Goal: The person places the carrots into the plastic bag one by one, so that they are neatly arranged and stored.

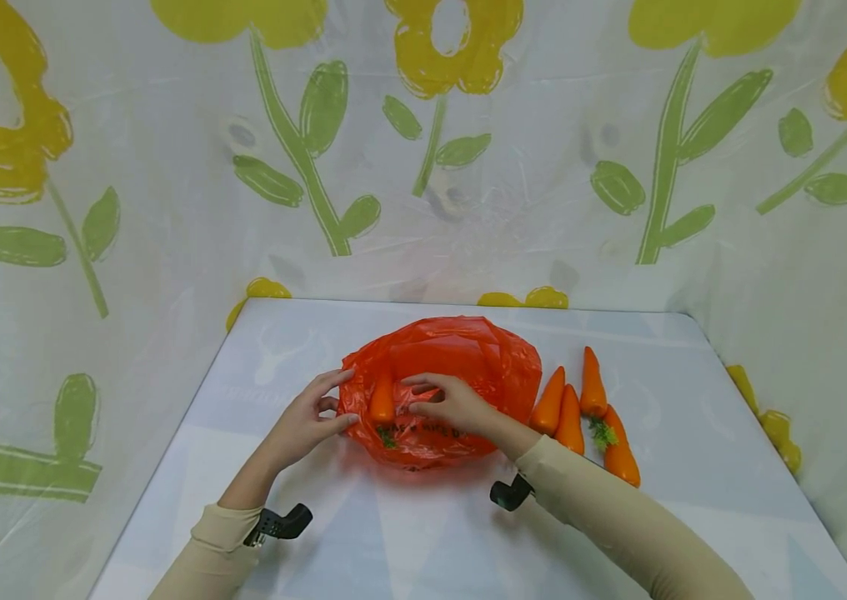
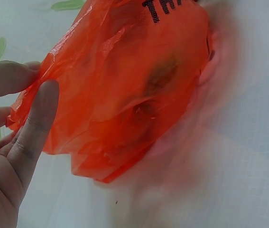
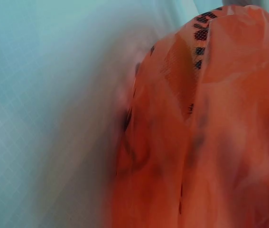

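A thin red plastic bag (image 1: pixel 461 350) with dark printed lettering lies with its mouth spread on the table. Inside it is an orange carrot (image 1: pixel 382 402) with a green top. At the bag's left edge my left hand (image 1: pixel 303 429) pinches the plastic between thumb and fingers; the left wrist view shows this grip on the bag (image 2: pixel 110 95) closely. My right hand (image 1: pixel 457 404) reaches over the bag's mouth, its fingers loosely bent and a small gap away from the carrot. In the right wrist view the bag (image 3: pixel 238 109) hides that hand.
Several more carrots (image 1: pixel 593 387) lie grouped on the table to the right of the bag, beside my right forearm. The pale table (image 1: pixel 393 533) is enclosed by a sheet (image 1: pixel 528 208) printed with yellow flowers.
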`<state>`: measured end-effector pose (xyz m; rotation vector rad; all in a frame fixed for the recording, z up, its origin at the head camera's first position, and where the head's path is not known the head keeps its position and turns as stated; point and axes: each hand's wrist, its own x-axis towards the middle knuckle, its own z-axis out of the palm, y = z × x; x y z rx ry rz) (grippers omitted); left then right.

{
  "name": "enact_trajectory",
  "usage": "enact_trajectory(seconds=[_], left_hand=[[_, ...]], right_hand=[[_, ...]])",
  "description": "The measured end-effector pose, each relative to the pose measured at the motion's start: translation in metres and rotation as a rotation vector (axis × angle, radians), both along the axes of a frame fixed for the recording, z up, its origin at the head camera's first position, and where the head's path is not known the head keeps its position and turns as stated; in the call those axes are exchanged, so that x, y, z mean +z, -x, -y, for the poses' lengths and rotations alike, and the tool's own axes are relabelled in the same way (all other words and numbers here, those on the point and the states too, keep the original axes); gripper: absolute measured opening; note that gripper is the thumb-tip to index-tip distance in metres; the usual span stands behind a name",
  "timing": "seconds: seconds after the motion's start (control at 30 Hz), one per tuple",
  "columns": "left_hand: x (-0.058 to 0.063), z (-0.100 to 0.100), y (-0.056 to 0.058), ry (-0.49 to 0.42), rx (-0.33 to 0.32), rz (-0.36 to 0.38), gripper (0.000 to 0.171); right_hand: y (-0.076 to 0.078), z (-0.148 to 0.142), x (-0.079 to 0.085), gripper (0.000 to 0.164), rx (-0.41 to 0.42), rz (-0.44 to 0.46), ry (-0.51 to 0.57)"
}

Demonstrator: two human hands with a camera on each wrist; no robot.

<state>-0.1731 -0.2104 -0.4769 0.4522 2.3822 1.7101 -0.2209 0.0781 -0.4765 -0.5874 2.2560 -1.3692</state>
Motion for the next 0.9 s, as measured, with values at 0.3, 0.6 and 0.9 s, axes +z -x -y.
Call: enact_trajectory(seconds=[0.3,0.6,0.9], left_hand=[[0.000,-0.001,0.000,0.003,0.005,-0.002,0.071],[0.000,0.000,0.000,0.005,0.009,-0.004,0.071],[0.000,0.000,-0.002,0.006,0.010,-0.004,0.070]], right_hand=[[-0.003,-0.009,0.005,0.045,-0.011,-0.017,-0.008],[-0.009,-0.021,0.011,0.044,0.004,-0.075,-0.006],[-0.019,-0.028,0.019,0.043,0.008,-0.083,0.027]])
